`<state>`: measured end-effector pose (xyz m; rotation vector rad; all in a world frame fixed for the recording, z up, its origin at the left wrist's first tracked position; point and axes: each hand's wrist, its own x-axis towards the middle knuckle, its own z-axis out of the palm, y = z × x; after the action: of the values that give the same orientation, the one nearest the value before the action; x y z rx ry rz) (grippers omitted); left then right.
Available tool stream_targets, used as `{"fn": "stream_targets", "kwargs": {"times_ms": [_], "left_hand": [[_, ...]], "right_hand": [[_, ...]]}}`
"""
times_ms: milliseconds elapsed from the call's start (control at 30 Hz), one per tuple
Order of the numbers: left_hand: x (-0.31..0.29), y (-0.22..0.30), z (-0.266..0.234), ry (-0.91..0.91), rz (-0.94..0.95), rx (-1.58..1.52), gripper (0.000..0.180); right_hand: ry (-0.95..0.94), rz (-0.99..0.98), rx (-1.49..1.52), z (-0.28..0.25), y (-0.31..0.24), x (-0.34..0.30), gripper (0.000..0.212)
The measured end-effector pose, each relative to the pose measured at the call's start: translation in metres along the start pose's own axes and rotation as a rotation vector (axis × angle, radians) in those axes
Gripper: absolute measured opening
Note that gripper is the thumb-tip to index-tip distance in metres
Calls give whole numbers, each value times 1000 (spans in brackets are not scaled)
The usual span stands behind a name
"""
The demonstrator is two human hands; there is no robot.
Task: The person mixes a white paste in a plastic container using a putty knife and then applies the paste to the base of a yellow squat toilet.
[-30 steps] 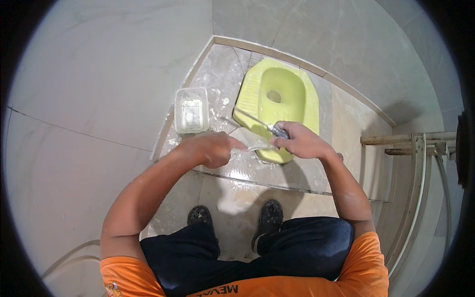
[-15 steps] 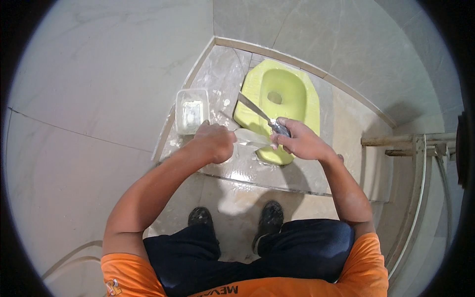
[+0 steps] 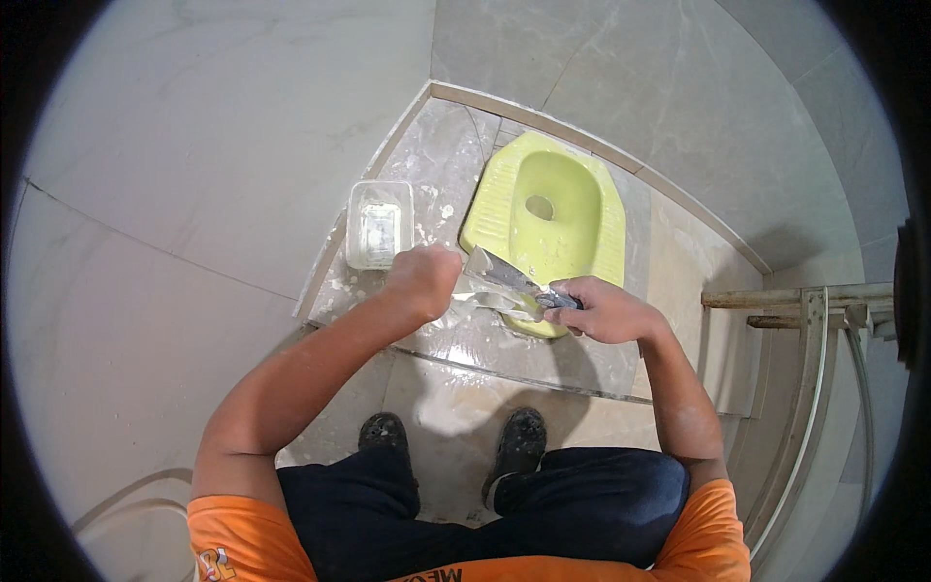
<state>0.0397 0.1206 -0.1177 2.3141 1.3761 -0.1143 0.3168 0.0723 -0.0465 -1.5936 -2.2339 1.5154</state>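
Gripping a putty knife with a dark handle and a flat grey metal blade (image 3: 504, 275), my right hand (image 3: 603, 308) has its fingers wrapped round the handle, above the front end of the toilet. The blade points left, its tip just beside my left hand (image 3: 425, 279), which is curled into a fist. From that fist a pale, thin, glossy piece (image 3: 485, 300) runs below the blade toward the right fingers; I cannot tell its material, or whether they touch it. Beneath lies the yellow-green squat toilet (image 3: 490, 213), set into a grey tiled platform (image 3: 427, 145) marked with white smears. Left of it I see a clear rectangular plastic tub (image 3: 355, 223) with whitish residue inside. Nearer the body, two dusty black shoes (image 3: 522, 438) stand on the lower floor, below navy trousers (image 3: 592, 500). Far right, a pale ladder-like frame (image 3: 807, 388) stands near the wall.
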Motion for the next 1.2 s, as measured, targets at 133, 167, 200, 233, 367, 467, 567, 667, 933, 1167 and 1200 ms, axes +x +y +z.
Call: {"fn": "stream_targets", "kwargs": {"times_ms": [133, 167, 200, 233, 367, 467, 567, 667, 933, 1167, 1200], "left_hand": [[-11, -8, -4, -13, 65, -69, 31], [-13, -7, -6, -68, 80, -75, 35], [-15, -6, -6, -72, 82, -70, 35], [-18, -5, -4, -100, 88, -77, 38], [-28, -13, 11, -80, 135, 60, 31], [-35, 11, -27, -126, 53, 132, 20], [-38, 20, -40, -73, 44, 134, 13], [-31, 11, -29, 25, 60, 115, 12], [-4, -10, 5, 349, 128, -144, 24], [21, -44, 53, 161, 66, -141, 22], [23, -40, 49, 169, 73, -149, 22]], "right_hand": [[-10, -46, -118, 3, 6, 3, 30], [-8, -46, -113, 6, 6, 3, 30], [-6, 0, -194, 11, 4, 6, 30], [-4, 47, -275, 17, 1, 8, 31], [29, 43, -420, 28, -30, 5, 31], [-46, 114, -462, 26, -35, 5, 31], [-94, 93, -505, 32, -32, 6, 32], [62, 84, -372, 46, -29, 14, 37], [200, -20, -319, 83, -32, 29, 33], [132, 167, -44, 100, -19, 40, 32], [136, 173, -54, 100, -10, 38, 32]]}}
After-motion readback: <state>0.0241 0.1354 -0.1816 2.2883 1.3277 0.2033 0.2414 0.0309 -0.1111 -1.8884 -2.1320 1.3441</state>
